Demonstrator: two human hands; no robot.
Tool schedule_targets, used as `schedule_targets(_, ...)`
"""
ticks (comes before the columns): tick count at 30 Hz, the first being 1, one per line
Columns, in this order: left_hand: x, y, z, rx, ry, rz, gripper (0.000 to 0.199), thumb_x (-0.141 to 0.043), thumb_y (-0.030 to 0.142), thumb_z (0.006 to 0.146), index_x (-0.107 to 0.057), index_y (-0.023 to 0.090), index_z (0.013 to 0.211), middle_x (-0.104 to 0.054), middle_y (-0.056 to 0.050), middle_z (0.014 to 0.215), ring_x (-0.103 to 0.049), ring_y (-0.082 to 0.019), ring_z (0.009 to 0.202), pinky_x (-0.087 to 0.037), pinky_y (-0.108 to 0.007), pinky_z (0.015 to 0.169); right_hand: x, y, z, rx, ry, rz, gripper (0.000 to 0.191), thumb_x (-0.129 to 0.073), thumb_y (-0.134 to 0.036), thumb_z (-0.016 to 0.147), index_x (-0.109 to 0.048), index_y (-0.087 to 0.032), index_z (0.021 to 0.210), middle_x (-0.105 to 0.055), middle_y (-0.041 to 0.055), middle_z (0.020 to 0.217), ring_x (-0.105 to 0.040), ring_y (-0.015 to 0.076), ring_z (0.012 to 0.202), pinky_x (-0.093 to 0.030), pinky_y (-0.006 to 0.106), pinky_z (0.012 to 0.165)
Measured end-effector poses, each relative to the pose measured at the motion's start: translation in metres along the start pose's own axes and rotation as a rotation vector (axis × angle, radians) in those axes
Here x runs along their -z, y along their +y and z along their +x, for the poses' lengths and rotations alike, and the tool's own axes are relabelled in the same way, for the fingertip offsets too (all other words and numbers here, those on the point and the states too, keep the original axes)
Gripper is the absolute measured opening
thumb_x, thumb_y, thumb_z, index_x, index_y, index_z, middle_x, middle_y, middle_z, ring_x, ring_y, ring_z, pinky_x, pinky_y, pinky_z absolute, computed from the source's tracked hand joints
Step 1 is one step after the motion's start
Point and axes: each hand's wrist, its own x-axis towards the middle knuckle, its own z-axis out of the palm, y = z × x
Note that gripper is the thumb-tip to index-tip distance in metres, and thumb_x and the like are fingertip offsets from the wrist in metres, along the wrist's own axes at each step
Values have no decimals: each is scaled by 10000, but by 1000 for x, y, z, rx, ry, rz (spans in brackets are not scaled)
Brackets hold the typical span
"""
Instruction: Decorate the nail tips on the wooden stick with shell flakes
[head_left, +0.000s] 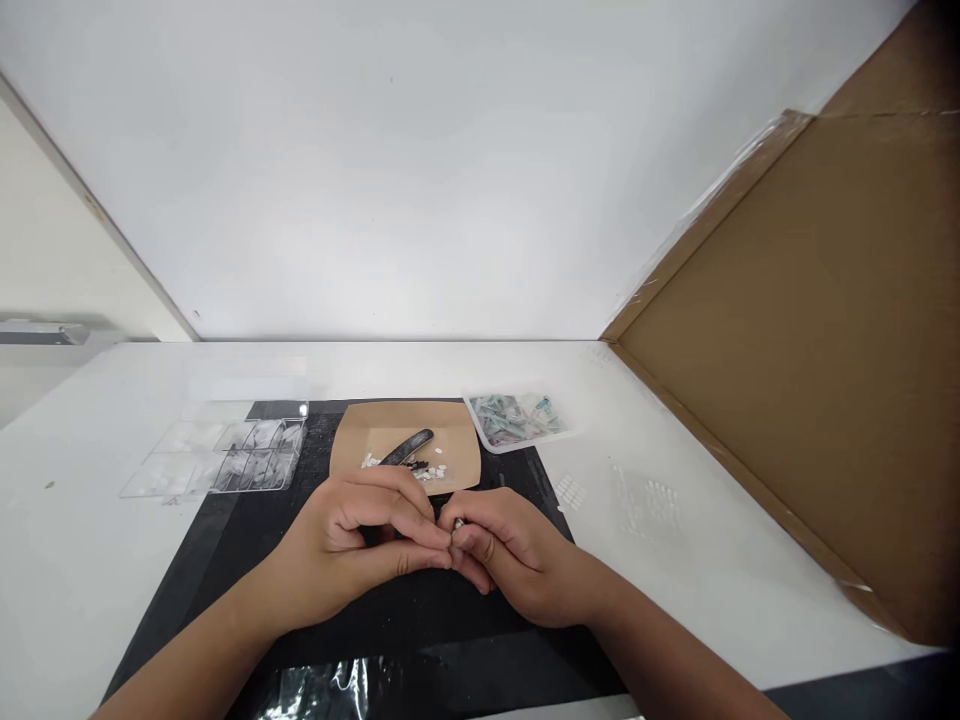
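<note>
Above a black mat (pixel 420 620) my two hands meet at the fingertips. My left hand (pixel 375 540) has its thumb and fingers pinched together; what lies between them is hidden. My right hand (pixel 510 555) is curled closed against it, with a small shiny object (pixel 459 523) showing between thumb and index finger, too small to name. Just beyond my hands is a brown paper tray (pixel 360 425). In it lie a dark curved file (pixel 409 446) and small white and black bits (pixel 431 470).
At the left stands an open clear compartment case (pixel 225 455) with pale pieces. A white tub (pixel 517 443) of wrapped greenish pieces is behind the right hand. Clear sheets with small white ovals (pixel 660 500) lie at right, beside a large cardboard panel (pixel 810 350).
</note>
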Motion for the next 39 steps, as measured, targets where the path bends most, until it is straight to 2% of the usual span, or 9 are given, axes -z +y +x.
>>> schedule_targets(5,3,-1,0,-21,-64,-18,150,-807,92,913,-852,213,991,-767,-44,891,-734,-128,813,-591,-228,738,1,1,-1,14,-28,28,433,-382,-471,1154,-587,-187,899,-536,-61,606,-481,76,527,-434,198,641)
schedule_targets(10,4,0,-1,-48,-71,-7,158,-765,81,943,-830,212,1004,-760,-39,926,-731,-118,846,-586,-219,783,-1,1,-3,9,-33,91,424,-395,-474,1152,-583,-188,904,-510,-73,598,-454,66,502,-421,187,612)
schedule_targets(13,4,1,-1,-49,-72,4,139,-740,110,971,-813,218,1020,-750,-37,947,-718,-116,867,-575,-218,805,-2,1,-3,-7,-34,131,401,-403,-446,1154,-582,-189,903,-497,-76,596,-448,66,501,-421,184,604)
schedule_targets(21,1,1,-4,34,-27,48,95,-675,239,1031,-757,246,1080,-677,-39,979,-655,-136,842,-529,-261,740,-4,1,-1,17,35,131,359,-396,-380,1161,-575,-195,911,-503,-74,606,-457,77,532,-424,198,623)
schedule_targets(28,-1,0,-4,2,-1,90,120,-667,211,1025,-756,246,1098,-670,-46,1006,-650,-137,847,-526,-251,710,-6,1,-2,-2,61,140,382,-393,-416,1162,-554,-196,894,-503,-69,602,-462,90,549,-417,213,619)
schedule_targets(32,-2,-1,-4,-25,-14,18,186,-729,166,971,-762,227,1143,-654,-48,998,-613,-94,713,-512,-212,611,-8,1,-2,-22,66,177,379,-396,-426,1160,-581,-185,934,-484,-75,602,-423,86,526,-394,213,585)
schedule_targets(34,-2,-2,-4,-15,-9,-6,185,-782,160,929,-772,213,1106,-658,-51,998,-583,-75,658,-485,-195,559,-8,0,-1,-23,61,190,371,-401,-420,1159,-586,-183,941,-485,-74,603,-424,85,524,-395,213,583)
schedule_targets(39,-1,-2,-4,-6,-4,35,121,-773,153,945,-803,235,1029,-692,-47,948,-648,-119,772,-521,-222,644,-7,0,-1,3,19,212,363,-409,-397,1156,-580,-185,916,-492,-73,612,-430,81,516,-399,207,570)
